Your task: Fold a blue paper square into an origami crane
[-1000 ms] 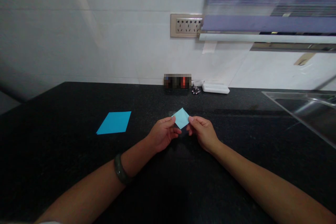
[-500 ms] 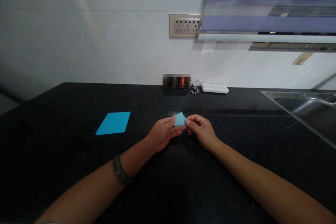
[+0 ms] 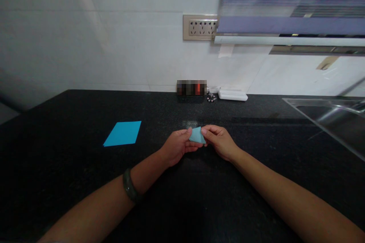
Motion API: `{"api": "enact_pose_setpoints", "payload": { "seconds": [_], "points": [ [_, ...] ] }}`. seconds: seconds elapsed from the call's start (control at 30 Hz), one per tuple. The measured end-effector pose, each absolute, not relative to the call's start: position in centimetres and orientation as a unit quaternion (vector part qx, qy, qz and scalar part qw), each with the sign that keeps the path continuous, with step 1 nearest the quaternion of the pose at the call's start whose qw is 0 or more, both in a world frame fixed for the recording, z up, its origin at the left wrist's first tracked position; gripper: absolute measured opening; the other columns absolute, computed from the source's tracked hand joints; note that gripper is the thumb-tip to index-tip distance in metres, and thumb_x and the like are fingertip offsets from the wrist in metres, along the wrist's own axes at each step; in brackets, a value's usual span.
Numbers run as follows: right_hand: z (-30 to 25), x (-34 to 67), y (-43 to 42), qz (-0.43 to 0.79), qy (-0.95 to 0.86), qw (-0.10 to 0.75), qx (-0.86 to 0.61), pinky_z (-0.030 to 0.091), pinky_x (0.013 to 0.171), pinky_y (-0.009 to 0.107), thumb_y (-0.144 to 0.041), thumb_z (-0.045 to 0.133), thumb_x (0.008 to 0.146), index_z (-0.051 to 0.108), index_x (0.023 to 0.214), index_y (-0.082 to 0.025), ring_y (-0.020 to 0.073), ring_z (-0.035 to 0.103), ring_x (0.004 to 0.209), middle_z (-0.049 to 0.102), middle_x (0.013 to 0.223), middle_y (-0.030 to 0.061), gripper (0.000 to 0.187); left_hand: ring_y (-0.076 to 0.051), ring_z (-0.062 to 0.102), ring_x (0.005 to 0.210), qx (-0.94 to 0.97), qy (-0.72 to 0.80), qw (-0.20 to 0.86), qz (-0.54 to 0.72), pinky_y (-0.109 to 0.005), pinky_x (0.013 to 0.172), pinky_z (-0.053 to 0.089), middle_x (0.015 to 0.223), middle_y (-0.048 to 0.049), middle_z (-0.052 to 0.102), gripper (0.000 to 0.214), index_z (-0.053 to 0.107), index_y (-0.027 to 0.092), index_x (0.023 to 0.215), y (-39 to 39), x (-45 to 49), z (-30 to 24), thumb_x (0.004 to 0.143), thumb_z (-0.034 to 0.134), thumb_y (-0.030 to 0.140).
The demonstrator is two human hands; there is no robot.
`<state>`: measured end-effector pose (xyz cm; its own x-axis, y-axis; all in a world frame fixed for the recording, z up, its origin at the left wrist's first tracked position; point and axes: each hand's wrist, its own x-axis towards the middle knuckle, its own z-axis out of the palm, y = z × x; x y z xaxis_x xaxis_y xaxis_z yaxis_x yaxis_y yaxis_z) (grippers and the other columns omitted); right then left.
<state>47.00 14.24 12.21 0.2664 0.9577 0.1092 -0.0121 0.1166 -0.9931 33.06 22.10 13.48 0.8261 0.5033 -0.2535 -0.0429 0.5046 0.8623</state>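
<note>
L hand [image 3: 175,147] & R hand [image 3: 219,141] pinch lt-blue folded paper [image 3: 196,135], prob. only part-done; blue paper [image 3: 122,133] on tabletop [image 3: 182,205] lies flat, unfolded.

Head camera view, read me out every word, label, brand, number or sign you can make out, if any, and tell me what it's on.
No text can be read in this view.
Dark item against the wall: pixelated, so any print on it cannot be read.
Folded light-blue paper and bright blue paper: no writing shows.
Socket panel: slots only, no lettering I can make out.
</note>
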Motion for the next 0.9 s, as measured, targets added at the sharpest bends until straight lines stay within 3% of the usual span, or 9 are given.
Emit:
{"api": "enact_pose_setpoints", "payload": {
  "seconds": [0.67, 0.77, 0.9],
  "points": [
    [12.47, 47.11, 14.23, 0.365, -0.464, 0.571, -0.571, 0.035, 0.048, 0.022, -0.037, 0.052, 0.074, 0.06, 0.073, -0.017, 0.008, 0.043, 0.048, 0.05, 0.056, -0.0022, 0.022, -0.014, 0.062, 0.063, 0.495, 0.263, 0.812, 0.167, -0.02, 0.054, 0.048, 0.077, -0.0106, 0.064, 0.033, 0.053, 0.01, 0.091, 22.27, 33.05, 13.31, 0.079, 0.045, 0.04],
    [12.64, 47.26, 14.31, 0.349, -0.468, 0.567, -0.581, 0.037, 0.051, 0.023, -0.032, 0.054, 0.071, 0.061, 0.082, -0.018, 0.0089, 0.045, 0.052, 0.054, 0.063, -0.0011, 0.019, -0.014, 0.062, 0.064, 0.522, 0.264, 0.795, 0.161, -0.02, 0.053, 0.048, 0.082, -0.0121, 0.064, 0.036, 0.053, 0.01, 0.094, 22.29, 33.11, 13.24, 0.079, 0.044, 0.042],
    [12.59, 47.53, 14.45, 0.333, -0.479, 0.574, -0.575, 0.038, 0.054, 0.024, -0.023, 0.054, 0.07, 0.057, 0.098, -0.02, 0.0086, 0.046, 0.055, 0.053, 0.069, -0.0011, 0.029, -0.015, 0.063, 0.066, 0.563, 0.275, 0.762, 0.159, -0.021, 0.053, 0.048, 0.084, -0.0118, 0.063, 0.037, 0.053, 0.011, 0.095, 22.21, 33.24, 13.16, 0.078, 0.044, 0.043]
  ]
}}
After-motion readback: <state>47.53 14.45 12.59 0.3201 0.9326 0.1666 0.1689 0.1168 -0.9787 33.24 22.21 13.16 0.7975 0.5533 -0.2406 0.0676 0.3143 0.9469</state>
